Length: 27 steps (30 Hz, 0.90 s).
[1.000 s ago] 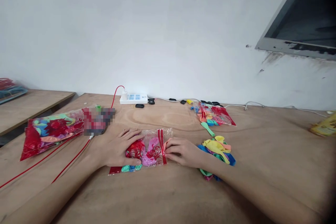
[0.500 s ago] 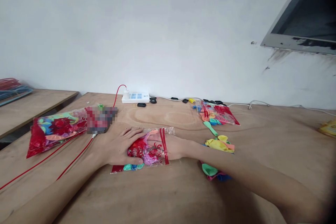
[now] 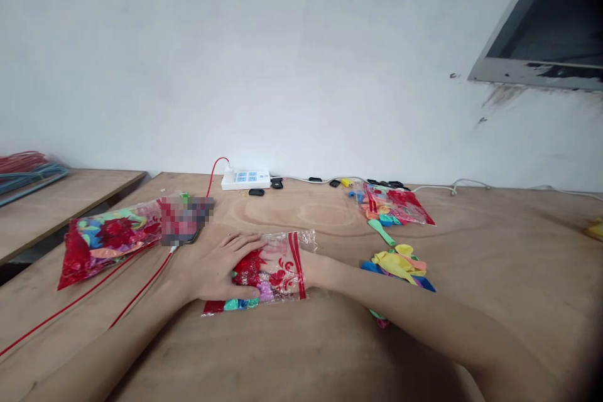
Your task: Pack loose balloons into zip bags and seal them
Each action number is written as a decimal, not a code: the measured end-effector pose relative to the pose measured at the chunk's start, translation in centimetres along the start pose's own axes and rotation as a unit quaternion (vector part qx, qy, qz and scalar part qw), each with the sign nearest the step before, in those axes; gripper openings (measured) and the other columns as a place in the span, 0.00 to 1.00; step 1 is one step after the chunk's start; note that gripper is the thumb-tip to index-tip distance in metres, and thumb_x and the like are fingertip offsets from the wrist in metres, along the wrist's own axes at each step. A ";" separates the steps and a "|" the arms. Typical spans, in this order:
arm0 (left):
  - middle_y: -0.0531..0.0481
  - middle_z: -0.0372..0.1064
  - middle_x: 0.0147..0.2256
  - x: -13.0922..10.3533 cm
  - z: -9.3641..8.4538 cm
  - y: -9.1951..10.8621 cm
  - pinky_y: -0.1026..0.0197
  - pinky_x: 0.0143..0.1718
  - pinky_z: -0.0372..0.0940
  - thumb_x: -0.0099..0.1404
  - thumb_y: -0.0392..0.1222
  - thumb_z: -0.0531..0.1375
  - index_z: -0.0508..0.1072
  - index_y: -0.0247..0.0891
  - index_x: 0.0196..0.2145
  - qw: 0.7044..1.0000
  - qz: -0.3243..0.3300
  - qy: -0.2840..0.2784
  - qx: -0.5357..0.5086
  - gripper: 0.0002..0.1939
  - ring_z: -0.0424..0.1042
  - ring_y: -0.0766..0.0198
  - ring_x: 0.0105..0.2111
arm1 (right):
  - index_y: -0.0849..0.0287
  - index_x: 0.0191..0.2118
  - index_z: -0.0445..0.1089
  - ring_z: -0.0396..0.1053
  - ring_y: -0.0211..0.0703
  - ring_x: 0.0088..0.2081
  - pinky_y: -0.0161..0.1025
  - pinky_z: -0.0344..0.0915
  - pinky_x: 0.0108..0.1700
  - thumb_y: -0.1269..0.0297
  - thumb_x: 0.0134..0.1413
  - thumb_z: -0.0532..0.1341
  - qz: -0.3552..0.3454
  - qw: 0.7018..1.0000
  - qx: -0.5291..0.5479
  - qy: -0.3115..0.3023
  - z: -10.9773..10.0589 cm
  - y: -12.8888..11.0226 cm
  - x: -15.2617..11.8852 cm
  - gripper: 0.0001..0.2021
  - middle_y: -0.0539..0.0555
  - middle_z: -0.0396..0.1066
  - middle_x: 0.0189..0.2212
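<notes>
The left hand lies flat with its fingers spread, pressing the near clear plastic bag with red flower prints down on the brown wooden table. A second ago, the right hand was pinching the bag's open end from outside. Now it has slid in, with the wrist at the open end. So the job seems to have gone from opening the bag to reaching inside. The fingers show a bit through the plastic, but one cannot tell if they grip anything. A shiny pinkish-purple balloon sits in the bag by those fingers, and small green and blue balloons show near its bottom edge. The loose pile of bright rubber balloons lies apart, just past the right arm.
</notes>
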<state>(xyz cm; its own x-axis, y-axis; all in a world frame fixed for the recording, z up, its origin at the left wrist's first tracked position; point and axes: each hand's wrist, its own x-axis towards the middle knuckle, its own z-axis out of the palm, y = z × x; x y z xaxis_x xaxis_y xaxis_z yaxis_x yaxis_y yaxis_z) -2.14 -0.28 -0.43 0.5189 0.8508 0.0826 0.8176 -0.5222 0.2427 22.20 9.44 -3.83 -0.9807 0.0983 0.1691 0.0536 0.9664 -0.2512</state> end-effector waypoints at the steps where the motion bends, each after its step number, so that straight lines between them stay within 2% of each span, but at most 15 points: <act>1: 0.42 0.53 0.74 0.0 0.0 0.0 0.36 0.71 0.53 0.63 0.76 0.63 0.54 0.46 0.76 1.000 0.001 -0.002 -0.001 0.54 0.54 0.38 0.72 | 0.54 0.62 0.73 0.63 0.60 0.69 0.58 0.55 0.74 0.60 0.62 0.69 -0.019 1.000 0.002 0.002 -0.5 -0.1 -0.6 0.23 0.60 0.70 0.65; 2: 0.42 0.53 0.74 0.0 0.1 -0.1 0.36 0.71 0.53 0.63 0.76 0.63 0.53 0.47 0.76 1.000 0.001 -0.003 -0.002 0.54 0.53 0.38 0.73 | 0.56 0.65 0.71 0.60 0.61 0.71 0.57 0.52 0.75 0.61 0.62 0.69 -0.038 0.999 0.003 0.009 -1.0 -0.3 -1.3 0.27 0.61 0.69 0.66; 4: 0.42 0.52 0.74 0.1 0.2 -0.2 0.35 0.71 0.52 0.63 0.76 0.62 0.53 0.47 0.76 1.000 0.000 -0.004 -0.001 0.54 0.53 0.38 0.73 | 0.58 0.71 0.64 0.57 0.58 0.73 0.56 0.51 0.76 0.63 0.67 0.64 -0.052 0.998 0.005 0.036 -2.3 -0.9 -3.0 0.29 0.63 0.64 0.70; 7: 0.41 0.53 0.74 0.1 0.3 -0.3 0.36 0.71 0.54 0.62 0.77 0.62 0.54 0.47 0.76 1.000 -0.003 -0.003 0.008 0.55 0.54 0.37 0.72 | 0.54 0.73 0.60 0.60 0.50 0.71 0.53 0.55 0.74 0.64 0.74 0.55 0.003 0.999 0.006 0.052 -4.4 -2.0 -6.0 0.26 0.60 0.64 0.70; 12: 0.40 0.54 0.74 0.0 0.3 -0.1 0.34 0.71 0.53 0.62 0.79 0.61 0.57 0.45 0.75 1.000 -0.013 -0.007 0.014 0.54 0.53 0.36 0.73 | 0.48 0.67 0.70 0.68 0.53 0.65 0.53 0.64 0.68 0.58 0.75 0.56 0.163 0.984 -0.009 0.072 -6.4 -1.9 -11.9 0.20 0.56 0.71 0.65; 14: 0.39 0.53 0.74 0.0 0.1 0.0 0.33 0.71 0.52 0.62 0.79 0.61 0.57 0.44 0.75 1.000 -0.018 -0.013 0.016 0.55 0.53 0.36 0.73 | 0.48 0.62 0.74 0.72 0.54 0.60 0.51 0.68 0.63 0.56 0.73 0.58 0.220 0.971 0.011 0.095 -6.9 -1.4 -14.3 0.18 0.56 0.76 0.59; 16: 0.39 0.53 0.74 0.0 0.0 0.0 0.33 0.72 0.51 0.62 0.79 0.60 0.56 0.44 0.75 0.999 -0.019 -0.019 0.022 0.55 0.54 0.36 0.73 | 0.51 0.55 0.78 0.77 0.52 0.50 0.46 0.73 0.52 0.52 0.71 0.60 0.279 0.952 0.063 0.111 -7.6 -1.1 -16.4 0.16 0.57 0.80 0.49; 18: 0.40 0.54 0.74 0.0 0.0 -0.1 0.34 0.71 0.51 0.63 0.79 0.59 0.54 0.45 0.76 0.999 -0.017 -0.021 0.030 0.55 0.54 0.37 0.72 | 0.53 0.49 0.81 0.76 0.48 0.40 0.41 0.72 0.41 0.48 0.66 0.63 0.327 0.933 0.132 0.071 -8.4 -1.1 -18.1 0.17 0.55 0.81 0.40; 21: 0.42 0.54 0.74 -0.1 0.3 -0.6 0.34 0.71 0.53 0.63 0.79 0.59 0.54 0.47 0.76 0.999 -0.013 -0.014 0.039 0.54 0.54 0.37 0.72 | 0.54 0.45 0.82 0.71 0.43 0.32 0.36 0.64 0.30 0.45 0.58 0.69 0.378 0.906 0.187 -0.032 -9.5 -1.6 -19.5 0.19 0.52 0.75 0.31; 24: 0.43 0.53 0.74 -0.2 0.8 -1.2 0.35 0.71 0.54 0.63 0.78 0.60 0.54 0.49 0.76 0.999 -0.007 -0.001 0.042 0.53 0.54 0.36 0.72 | 0.54 0.42 0.83 0.64 0.38 0.27 0.35 0.55 0.26 0.45 0.52 0.72 0.414 0.896 0.146 -0.071 -9.8 -2.0 -19.9 0.19 0.49 0.70 0.27; 27: 0.44 0.54 0.74 -0.2 1.1 -1.5 0.37 0.70 0.55 0.64 0.77 0.61 0.53 0.50 0.76 0.999 0.004 0.009 0.038 0.52 0.55 0.37 0.72 | 0.54 0.39 0.83 0.62 0.37 0.26 0.35 0.54 0.26 0.50 0.52 0.71 0.422 0.895 0.110 -0.087 -9.5 -1.9 -20.1 0.14 0.49 0.70 0.27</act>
<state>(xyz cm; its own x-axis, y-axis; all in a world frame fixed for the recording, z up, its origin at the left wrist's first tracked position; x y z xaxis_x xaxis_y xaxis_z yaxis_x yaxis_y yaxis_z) -3.18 0.27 -1.89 0.5213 0.8474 0.1009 0.8306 -0.5310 0.1676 43.56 7.87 2.34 -0.6232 0.7155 -0.3156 0.7703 0.4922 -0.4054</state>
